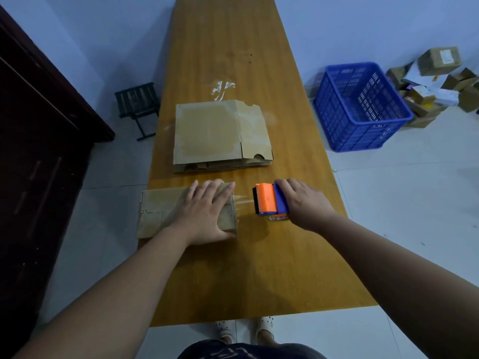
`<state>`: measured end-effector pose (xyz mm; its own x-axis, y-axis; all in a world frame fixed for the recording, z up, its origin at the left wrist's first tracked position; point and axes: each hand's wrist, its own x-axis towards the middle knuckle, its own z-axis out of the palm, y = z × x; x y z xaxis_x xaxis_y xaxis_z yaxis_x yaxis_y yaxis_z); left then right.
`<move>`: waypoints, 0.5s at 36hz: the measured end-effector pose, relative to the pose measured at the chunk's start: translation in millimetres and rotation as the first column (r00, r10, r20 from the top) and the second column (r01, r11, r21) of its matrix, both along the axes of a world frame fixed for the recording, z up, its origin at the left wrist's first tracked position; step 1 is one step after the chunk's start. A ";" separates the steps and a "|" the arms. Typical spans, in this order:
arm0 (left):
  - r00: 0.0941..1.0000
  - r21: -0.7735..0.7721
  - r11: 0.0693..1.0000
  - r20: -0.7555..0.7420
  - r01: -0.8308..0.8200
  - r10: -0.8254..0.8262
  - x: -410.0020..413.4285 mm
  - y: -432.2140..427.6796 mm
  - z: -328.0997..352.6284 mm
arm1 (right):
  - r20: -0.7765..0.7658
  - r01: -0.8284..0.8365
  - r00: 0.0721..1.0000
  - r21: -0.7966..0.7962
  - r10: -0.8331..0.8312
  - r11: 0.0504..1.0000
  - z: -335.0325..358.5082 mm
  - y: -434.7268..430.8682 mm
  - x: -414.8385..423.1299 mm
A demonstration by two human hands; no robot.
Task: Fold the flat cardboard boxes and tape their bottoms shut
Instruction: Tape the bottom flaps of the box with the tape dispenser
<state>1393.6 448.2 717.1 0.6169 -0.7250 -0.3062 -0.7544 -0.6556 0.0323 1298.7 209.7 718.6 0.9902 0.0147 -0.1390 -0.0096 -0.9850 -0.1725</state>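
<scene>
1. The left hand (pixel 204 213) lies flat on the folded box (pixel 160 213), with its fingers straight and spread and the thumb at the near edge of the box. It covers the right part of the top, so the seam there is not visible.
2. The box stands at the left side of the table (pixel 259 268), and its left end reaches a little over the table edge.
3. The right hand (pixel 305 203) grips the tape dispenser (pixel 269 200) just right of the box. Its fingers curl around the blue handle, and their tips are hidden.
4. A strip of clear tape (pixel 243 199) runs from the box to the dispenser (it is faint and hard to follow).
5. The tape roll itself is mostly hidden under the dispenser.
6. Behind them lies a stack of flat boxes (pixel 220 130). Of the lower ones only the edges show.
7. On the floor at the right stand a blue crate (pixel 363 107) and a pile of parcels (pixel 435 81), cut off by the frame.
</scene>
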 end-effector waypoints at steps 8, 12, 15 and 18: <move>1.000 -0.021 1.000 -0.011 -0.003 0.003 -1.1 0.4 1.2 | -0.068 -0.013 0.998 -0.180 0.001 0.984 -8.6 16.7 3.9; 1.000 -0.024 1.000 -0.027 -0.006 0.005 -0.9 0.4 1.2 | -0.068 -0.046 0.997 -0.239 0.031 0.970 -6.4 20.0 8.9; 1.000 -0.020 1.000 -0.029 -0.014 0.013 -1.3 0.1 0.8 | -0.079 -0.086 0.995 -0.288 0.066 0.954 -1.0 19.8 13.7; 0.999 -0.022 1.000 -0.031 -0.019 0.018 -1.2 0.4 0.0 | -0.100 -0.122 0.991 -0.345 0.092 0.931 8.0 21.5 18.7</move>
